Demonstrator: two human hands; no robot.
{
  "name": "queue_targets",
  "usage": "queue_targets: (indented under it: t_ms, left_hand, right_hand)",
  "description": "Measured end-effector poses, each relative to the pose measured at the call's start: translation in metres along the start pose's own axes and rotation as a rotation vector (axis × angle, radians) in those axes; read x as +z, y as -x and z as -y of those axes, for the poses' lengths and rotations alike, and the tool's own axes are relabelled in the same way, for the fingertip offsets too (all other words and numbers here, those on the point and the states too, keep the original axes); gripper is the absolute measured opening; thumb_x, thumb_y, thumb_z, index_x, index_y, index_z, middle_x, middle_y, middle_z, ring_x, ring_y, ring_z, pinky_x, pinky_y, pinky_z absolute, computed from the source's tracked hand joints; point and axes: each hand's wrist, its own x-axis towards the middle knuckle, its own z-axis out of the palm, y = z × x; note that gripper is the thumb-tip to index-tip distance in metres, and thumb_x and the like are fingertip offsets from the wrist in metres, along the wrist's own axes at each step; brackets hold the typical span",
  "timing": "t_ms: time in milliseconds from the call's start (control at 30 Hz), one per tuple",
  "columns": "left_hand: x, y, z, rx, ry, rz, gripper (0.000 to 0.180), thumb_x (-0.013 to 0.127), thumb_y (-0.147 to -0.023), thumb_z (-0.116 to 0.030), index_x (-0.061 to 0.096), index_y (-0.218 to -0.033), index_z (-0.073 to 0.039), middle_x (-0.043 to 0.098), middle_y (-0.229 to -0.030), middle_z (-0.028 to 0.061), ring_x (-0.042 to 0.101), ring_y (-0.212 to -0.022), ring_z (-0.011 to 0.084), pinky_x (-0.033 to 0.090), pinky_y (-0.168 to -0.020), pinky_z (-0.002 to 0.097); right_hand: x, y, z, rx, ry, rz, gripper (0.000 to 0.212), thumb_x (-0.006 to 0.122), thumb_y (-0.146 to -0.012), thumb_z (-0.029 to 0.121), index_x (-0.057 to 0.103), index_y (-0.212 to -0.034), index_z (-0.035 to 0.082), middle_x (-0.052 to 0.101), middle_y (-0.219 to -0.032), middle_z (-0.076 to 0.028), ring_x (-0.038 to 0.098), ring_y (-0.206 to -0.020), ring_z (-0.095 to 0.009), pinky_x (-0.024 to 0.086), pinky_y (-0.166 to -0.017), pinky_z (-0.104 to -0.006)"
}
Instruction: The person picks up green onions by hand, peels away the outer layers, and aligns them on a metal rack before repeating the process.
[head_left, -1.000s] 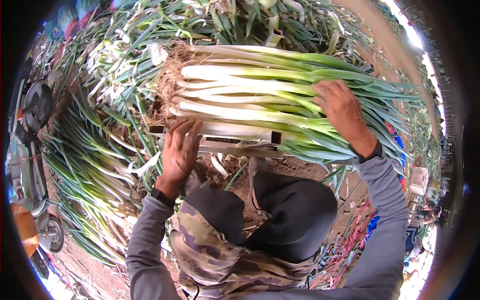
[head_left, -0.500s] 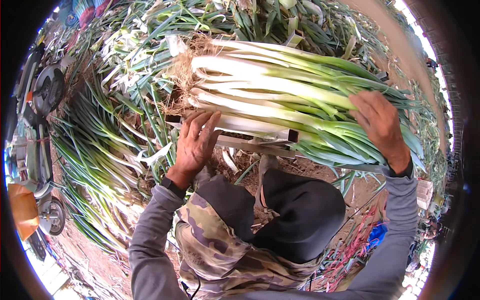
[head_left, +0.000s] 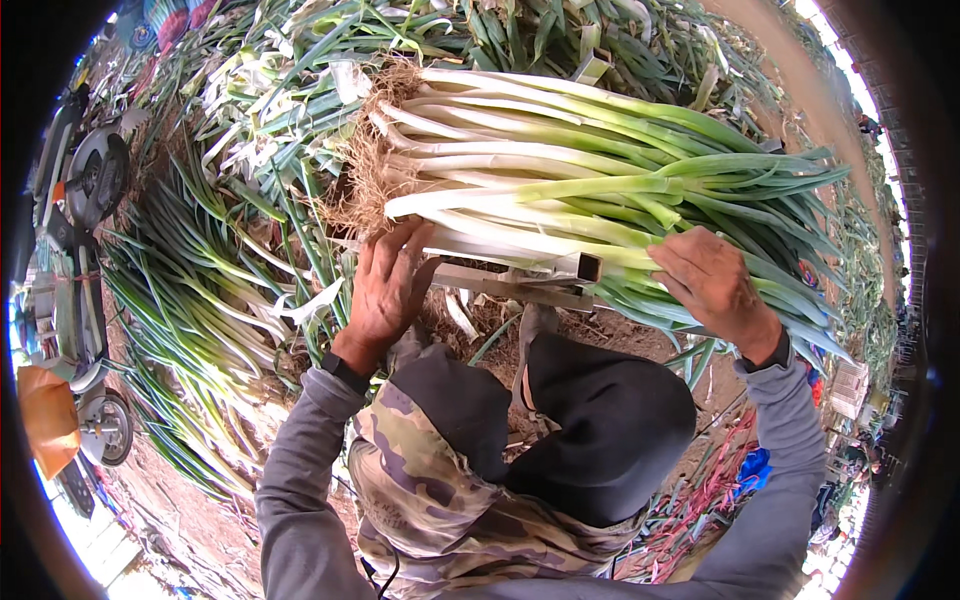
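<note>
Green onions, a thick row, lying crosswise on a metal frame in front of the person, white stems and roots to the left, green leaves to the right. Far left: part of a wheeled vehicle, with an orange item beside it. Next, a second pile of onions on the ground, dark green tops up and pale ends down. Above it and behind the row, a heap of loose leaves, white and green mixed. Then the left hand, back up, black band on the wrist, at the near left part of the frame, just below the root tangle; its grip has fingers close together, thumb a little off, cannot tell if clamped on anything. Middle, lower: camouflage cloth and two black-covered knees, near the frame's open square tube end. Right of that, the right hand, in a gray sleeve, on the near side of the row, over the leaves; fingers bent, fingertips at a green stalk, cannot tell if the grip is closed on it. Lower right: reddish strands and a blue item on the ground.
</note>
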Motion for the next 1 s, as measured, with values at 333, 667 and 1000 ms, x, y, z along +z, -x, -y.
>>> queue_targets:
  t_ms: [333, 667, 1000]
  left_hand:
    - [-0.012, -0.012, -0.001, -0.046, -0.147, -0.055, 0.061, 0.082, -0.085, -0.007, 0.062, -0.142, -0.014, 0.054, -0.134, 0.0145, 0.063, -0.111, 0.0302, 0.057, -0.089, 0.0413]
    - [-0.025, -0.036, -0.004, -0.031, -0.367, 0.109, 0.036, 0.078, -0.086, -0.020, 0.072, -0.120, -0.015, 0.062, -0.124, 0.0055, 0.061, -0.110, 0.0288, 0.054, -0.090, 0.0411]
    - [-0.041, -0.063, -0.006, 0.101, -0.182, 0.145, 0.034, 0.079, -0.082, -0.005, 0.070, -0.114, -0.010, 0.067, -0.112, 0.0074, 0.063, -0.103, 0.0308, 0.053, -0.089, 0.0435]
  right_hand:
    - [0.022, -0.001, -0.003, -0.199, 0.245, 0.077, 0.041, 0.066, -0.080, 0.009, 0.070, -0.120, 0.001, 0.065, -0.112, -0.006, 0.063, -0.098, -0.024, 0.055, -0.083, -0.0375]
    - [0.009, 0.028, 0.007, 0.020, 0.383, 0.012, 0.050, 0.081, -0.081, 0.018, 0.069, -0.126, 0.004, 0.067, -0.112, -0.005, 0.064, -0.101, -0.024, 0.053, -0.082, -0.0383]
    - [-0.016, 0.101, 0.013, 0.264, 0.397, -0.031, 0.044, 0.078, -0.081, 0.012, 0.069, -0.123, 0.002, 0.068, -0.108, -0.006, 0.065, -0.097, -0.023, 0.054, -0.082, -0.0381]
